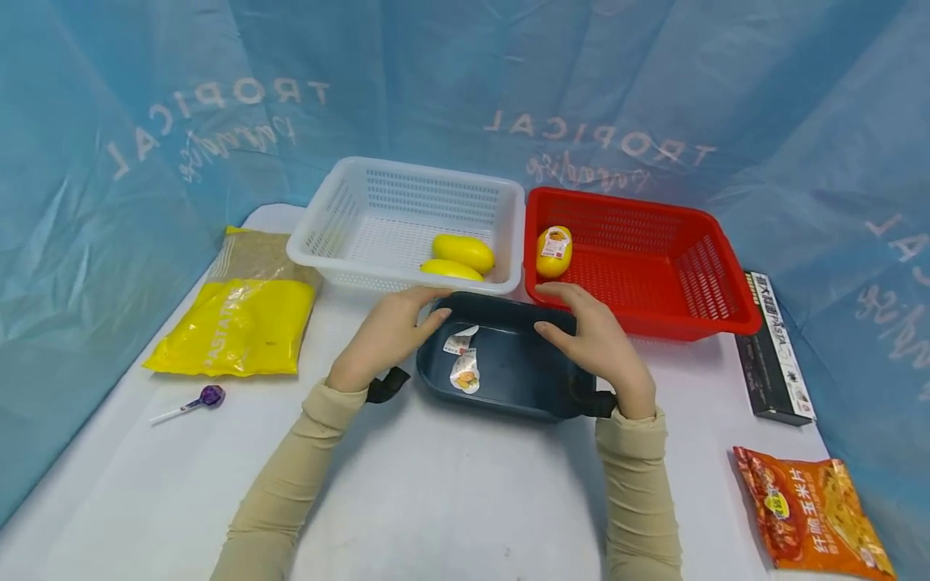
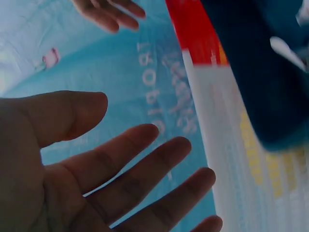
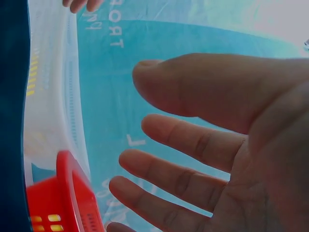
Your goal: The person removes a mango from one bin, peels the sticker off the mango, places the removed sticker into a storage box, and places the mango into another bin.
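Between my two hands sits a dark blue tray (image 1: 519,363) on the white table. Inside it, at the left, lie a printed fruit label (image 1: 465,373) and a torn piece of label (image 1: 459,341). My left hand (image 1: 388,335) is at the tray's left end, its thumb over the rim. At the right end is my right hand (image 1: 599,339), with the thumb reaching over the inside. Both wrist views show spread, relaxed fingers and bare palms with nothing in them.
Behind the tray stand a white basket (image 1: 410,276) with two yellow mango-like fruits (image 1: 462,252) and a red basket (image 1: 617,282) with one labelled yellow fruit (image 1: 554,262). A pasta bag (image 1: 240,327) and lollipop (image 1: 211,396) lie left; a pasta box (image 1: 776,347) and orange snack bag (image 1: 814,512) right.
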